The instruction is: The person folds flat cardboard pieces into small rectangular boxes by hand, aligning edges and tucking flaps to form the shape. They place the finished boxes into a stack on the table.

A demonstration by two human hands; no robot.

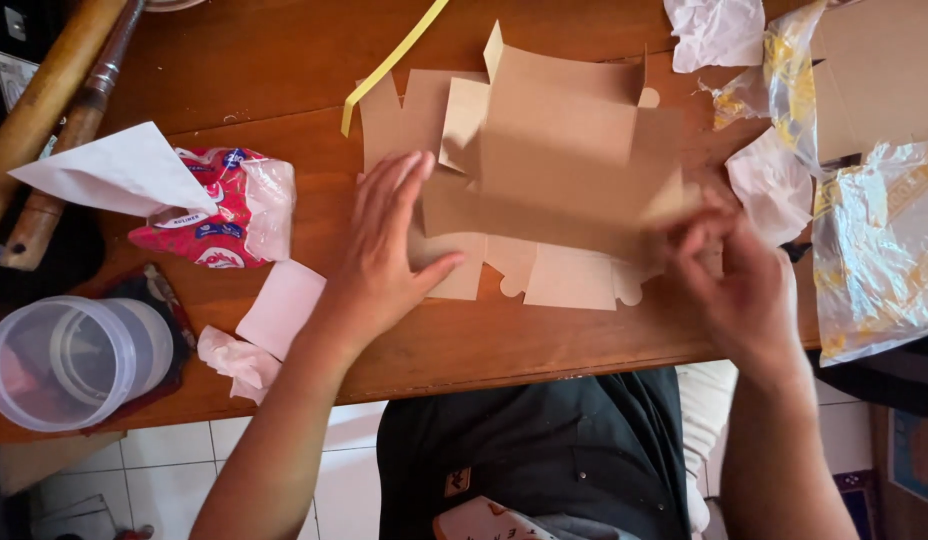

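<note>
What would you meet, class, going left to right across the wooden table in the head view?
clear plastic jar → red tissue pack → left hand → brown cardboard box blank → right hand → clear plastic bag

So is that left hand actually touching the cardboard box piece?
Touching. The head view shows the left hand lying flat, palm down, on the left side of the flat brown cardboard box blank, with no gap under the fingers.

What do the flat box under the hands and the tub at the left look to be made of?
The box looks like thin brown cardboard: matte, with die-cut tabs and creased flaps that stand up. The tub seems to be clear plastic: see-through walls with a soft sheen. It lies on its side on the wooden table.
</note>
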